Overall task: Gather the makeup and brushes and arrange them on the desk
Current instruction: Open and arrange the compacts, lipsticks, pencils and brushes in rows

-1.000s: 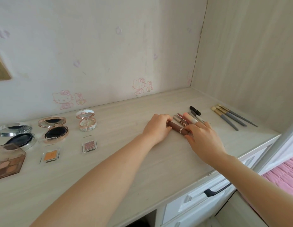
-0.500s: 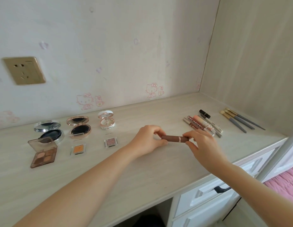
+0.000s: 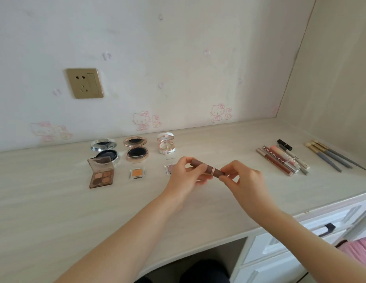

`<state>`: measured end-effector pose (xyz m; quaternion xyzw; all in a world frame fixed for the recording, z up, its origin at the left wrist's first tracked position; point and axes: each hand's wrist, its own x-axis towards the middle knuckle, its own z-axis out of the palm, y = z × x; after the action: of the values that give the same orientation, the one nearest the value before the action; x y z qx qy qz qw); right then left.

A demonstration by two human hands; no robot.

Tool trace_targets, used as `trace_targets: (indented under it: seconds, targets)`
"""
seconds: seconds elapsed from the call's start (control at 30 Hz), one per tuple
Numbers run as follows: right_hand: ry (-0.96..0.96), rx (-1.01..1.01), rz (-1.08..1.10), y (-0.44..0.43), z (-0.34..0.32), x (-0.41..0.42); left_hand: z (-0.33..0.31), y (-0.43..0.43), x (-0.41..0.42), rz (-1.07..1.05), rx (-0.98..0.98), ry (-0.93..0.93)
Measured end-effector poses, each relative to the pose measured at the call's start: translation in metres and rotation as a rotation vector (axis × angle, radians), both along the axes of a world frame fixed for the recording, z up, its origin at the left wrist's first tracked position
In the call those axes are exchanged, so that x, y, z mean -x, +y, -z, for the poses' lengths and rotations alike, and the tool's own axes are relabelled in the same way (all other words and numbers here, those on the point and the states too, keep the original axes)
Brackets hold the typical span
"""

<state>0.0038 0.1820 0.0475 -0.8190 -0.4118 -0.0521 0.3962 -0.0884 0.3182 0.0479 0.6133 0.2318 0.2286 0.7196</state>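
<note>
Three round compacts stand open along the wall side of the desk (image 3: 55, 211): a silver compact (image 3: 105, 151) and a rose-gold compact (image 3: 135, 151), each with a dark pan in its base and its lid tipped up behind, and a white compact (image 3: 166, 145) holding a pale pan. In front of the silver one a brown palette (image 3: 101, 173) lies open with four shades inside. An orange pan (image 3: 136, 173) sits in its clear case in front of the rose-gold one, and a pink pan (image 3: 169, 168) is partly hidden behind the left hand (image 3: 186, 176). That hand curls its fingers round the left end of a brown tube (image 3: 206, 169). The right hand (image 3: 245, 180) pinches the tube's other end between thumb and fingertips, so the tube hangs level over the middle of the desk, just in front of the pink pan. To the right lie the lip tubes (image 3: 278, 160) in a row and, near the side wall, three brushes (image 3: 331, 157). A second ago the brown tube lay at the near end of that row under both hands; since then it has been carried left, well apart from the row, and the view has swung to take in the socket (image 3: 84, 83).
</note>
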Motion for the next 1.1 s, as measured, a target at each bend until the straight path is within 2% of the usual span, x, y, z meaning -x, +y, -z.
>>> trace_targets:
  seconds: [0.17, 0.33, 0.5, 0.73, 0.8, 0.87, 0.93, 1.0, 1.1]
  targets:
    - [0.058, -0.061, -0.033, 0.018, -0.004, 0.018, 0.005, 0.006, 0.013, -0.075, 0.157, -0.046]
    - [0.022, -0.066, -0.076, 0.033, -0.001, 0.034, 0.006, 0.01, 0.025, -0.114, 0.317, -0.117]
    - [-0.12, 0.013, -0.118, 0.046, 0.01, 0.045, 0.006, 0.021, 0.04, -0.138, 0.244, -0.084]
    - [-0.14, 0.071, -0.223, 0.064, 0.017, 0.058, 0.016, 0.039, 0.062, -0.187, 0.159, -0.041]
    - [-0.146, 0.081, -0.218, 0.067, 0.018, 0.059, 0.014, 0.044, 0.069, -0.21, 0.031, -0.013]
    - [-0.07, 0.028, -0.179, 0.072, 0.016, 0.057, 0.014, 0.05, 0.077, -0.219, -0.269, 0.083]
    - [0.109, -0.005, -0.174, 0.075, 0.013, 0.054, 0.015, 0.057, 0.086, -0.197, -0.57, 0.166]
    - [0.221, 0.042, -0.248, 0.078, 0.01, 0.056, 0.019, 0.061, 0.095, -0.165, -0.788, 0.176]
    - [0.203, 0.103, -0.368, 0.081, 0.016, 0.062, 0.024, 0.067, 0.104, -0.111, -1.026, 0.139]
